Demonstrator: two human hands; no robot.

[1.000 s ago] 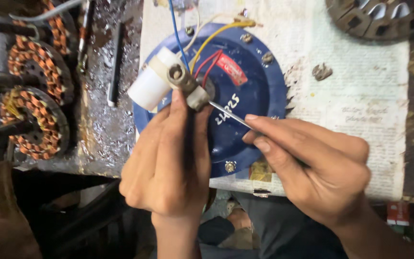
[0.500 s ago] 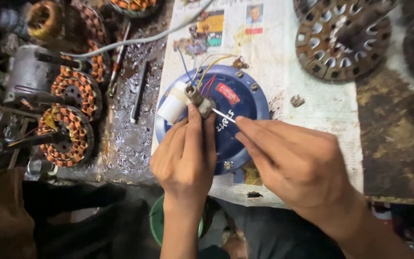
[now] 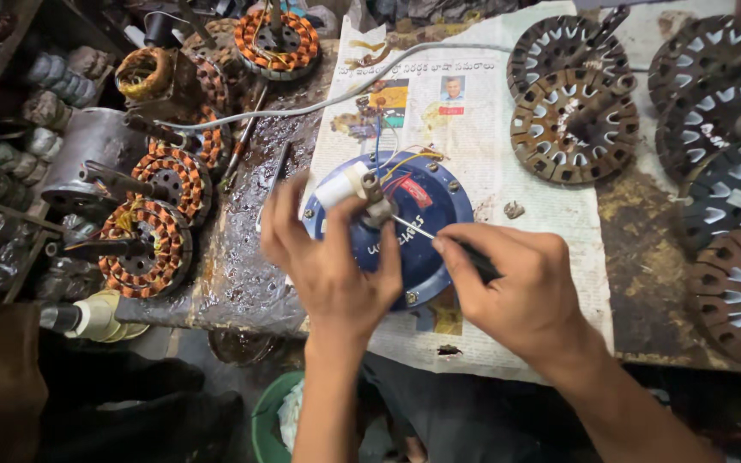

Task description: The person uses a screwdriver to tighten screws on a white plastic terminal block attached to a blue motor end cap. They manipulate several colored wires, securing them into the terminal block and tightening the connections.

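Observation:
A round blue motor housing (image 3: 435, 206) lies on a sheet of newspaper (image 3: 508, 171) on the workbench. My left hand (image 3: 328, 257) grips a metal shaft piece (image 3: 376, 201) with a white cylindrical part (image 3: 340, 187) just above the housing. Blue, yellow and red wires (image 3: 396, 163) run from it to the housing. My right hand (image 3: 516, 287) holds a thin screwdriver (image 3: 426, 233), its tip meeting the metal piece in my left hand.
Copper-wound stators (image 3: 143, 249) crowd the left side of the bench, near a grey cable (image 3: 319, 103) and loose tools. Dark slotted rotor discs (image 3: 572, 99) lie at the right. A green bucket (image 3: 272, 420) stands below the bench edge.
The camera has pulled back and up, so more of the bench shows. Both hands keep their grip; the screwdriver tip stays at the metal piece.

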